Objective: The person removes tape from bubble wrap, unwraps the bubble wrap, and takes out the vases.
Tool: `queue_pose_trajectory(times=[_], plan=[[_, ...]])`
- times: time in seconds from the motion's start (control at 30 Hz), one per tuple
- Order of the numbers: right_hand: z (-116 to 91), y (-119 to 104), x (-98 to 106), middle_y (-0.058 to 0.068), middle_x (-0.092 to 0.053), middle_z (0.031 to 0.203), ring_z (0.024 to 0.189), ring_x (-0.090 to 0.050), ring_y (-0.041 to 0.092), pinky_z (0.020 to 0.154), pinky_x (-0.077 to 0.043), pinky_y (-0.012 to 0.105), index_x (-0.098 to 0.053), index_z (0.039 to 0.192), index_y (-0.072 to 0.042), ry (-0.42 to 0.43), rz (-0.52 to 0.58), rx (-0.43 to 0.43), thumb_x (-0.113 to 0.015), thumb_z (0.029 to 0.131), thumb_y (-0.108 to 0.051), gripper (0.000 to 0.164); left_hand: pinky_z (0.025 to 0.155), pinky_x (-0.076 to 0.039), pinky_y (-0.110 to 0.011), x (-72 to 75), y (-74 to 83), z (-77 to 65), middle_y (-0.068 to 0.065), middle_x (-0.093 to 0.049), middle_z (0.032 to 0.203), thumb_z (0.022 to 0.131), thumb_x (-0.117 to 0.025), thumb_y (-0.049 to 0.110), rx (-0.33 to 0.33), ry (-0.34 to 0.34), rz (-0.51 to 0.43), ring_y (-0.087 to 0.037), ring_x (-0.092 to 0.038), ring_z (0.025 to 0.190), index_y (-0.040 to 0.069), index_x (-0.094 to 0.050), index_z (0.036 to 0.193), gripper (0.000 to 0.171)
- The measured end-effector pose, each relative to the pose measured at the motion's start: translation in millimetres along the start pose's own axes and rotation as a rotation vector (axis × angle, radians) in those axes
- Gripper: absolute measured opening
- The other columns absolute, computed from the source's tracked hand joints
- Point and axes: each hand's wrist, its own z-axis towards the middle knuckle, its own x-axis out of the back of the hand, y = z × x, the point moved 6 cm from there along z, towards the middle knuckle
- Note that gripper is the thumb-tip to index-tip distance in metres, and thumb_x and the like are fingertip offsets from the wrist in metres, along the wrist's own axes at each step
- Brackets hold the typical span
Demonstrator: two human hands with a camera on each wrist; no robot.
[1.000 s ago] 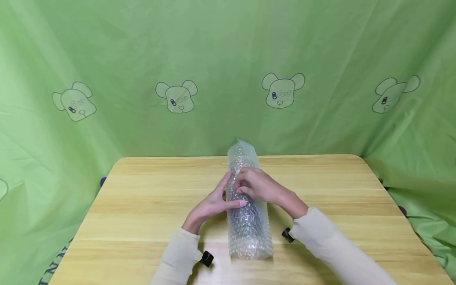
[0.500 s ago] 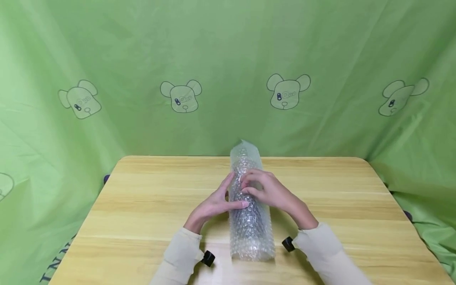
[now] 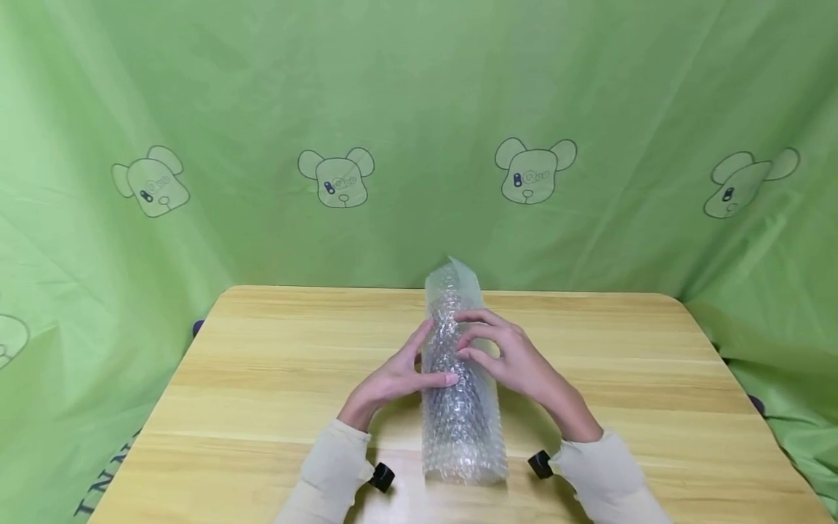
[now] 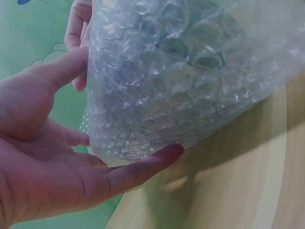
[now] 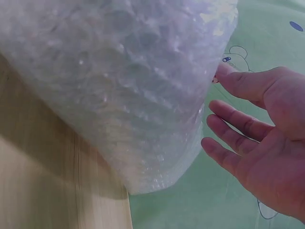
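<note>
A long roll of clear bubble wrap (image 3: pixel 463 429) lies lengthwise on the table, with something dark showing faintly through its layers. My left hand (image 3: pixel 399 372) holds it from the left, thumb laid across the top and fingers along the side. In the left wrist view, the fingers (image 4: pixel 138 172) reach below the lower edge of the wrap (image 4: pixel 157 90). From the right, my right hand (image 3: pixel 513 353) bends over the roll, thumb and index tips close together at its surface. I cannot tell whether they pinch the film. The other fingers (image 5: pixel 233 138) are loosely bent and apart from it.
The wood-patterned table (image 3: pixel 294 327) has rounded far corners. A green curtain (image 3: pixel 419 109) printed with bear faces hangs behind it and at both sides. The roll's far end rises past the table's back edge in the head view.
My right hand has moved rightward and slightly nearer over the roll, its fingers spreading from a tighter curl. The left hand keeps its hold on the roll. The head view has shifted slightly.
</note>
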Motion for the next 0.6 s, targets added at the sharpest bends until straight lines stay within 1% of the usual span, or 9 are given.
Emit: queue_pose_trajectory(times=[0.17, 0.33, 0.5, 0.6], plan=[[-7.6, 4.0, 4.1, 0.013, -0.061, 0.139, 0.129, -0.057, 0.038, 0.107, -0.046, 0.062, -0.075, 0.094, -0.017, 0.008, -0.014, -0.017, -0.077, 0.092, -0.01, 0.007, 0.118, -0.019, -0.07, 0.2, -0.5, 0.2, -0.011, 0.001, 0.172, 0.086, -0.083, 0.039, -0.003, -0.007, -0.001, -0.04, -0.009, 0.155, 0.026, -0.001, 0.167, 0.116], [-16.5, 9.5, 6.2, 0.014, -0.063, 0.136, 0.125, -0.06, 0.039, 0.106, -0.047, 0.061, -0.075, 0.094, -0.016, 0.034, -0.037, -0.001, -0.077, 0.091, -0.009, 0.008, 0.117, -0.023, -0.068, -1.1, -1.1, 0.3, -0.013, 0.001, 0.172, 0.086, -0.083, 0.038, 0.004, -0.015, -0.013, -0.042, -0.014, 0.153, 0.028, -0.001, 0.166, 0.115], [-25.7, 13.6, 10.8, 0.011, -0.064, 0.135, 0.124, -0.061, 0.034, 0.105, -0.049, 0.056, -0.075, 0.097, -0.016, 0.048, -0.037, -0.011, -0.077, 0.09, -0.007, 0.012, 0.117, -0.026, -0.067, -2.1, -2.6, 1.8, -0.015, 0.0, 0.171, 0.087, -0.083, 0.037, 0.005, -0.014, -0.015, -0.043, -0.017, 0.152, 0.029, -0.001, 0.166, 0.114], [-29.4, 15.9, 14.1, 0.011, -0.065, 0.134, 0.122, -0.062, 0.033, 0.104, -0.052, 0.053, -0.075, 0.097, -0.016, 0.053, -0.041, -0.009, -0.077, 0.09, -0.005, 0.014, 0.116, -0.03, -0.065, -2.3, -2.9, 1.9, -0.015, -0.002, 0.171, 0.086, -0.083, 0.036, 0.007, -0.011, -0.022, -0.044, -0.022, 0.151, 0.03, -0.002, 0.166, 0.114]])
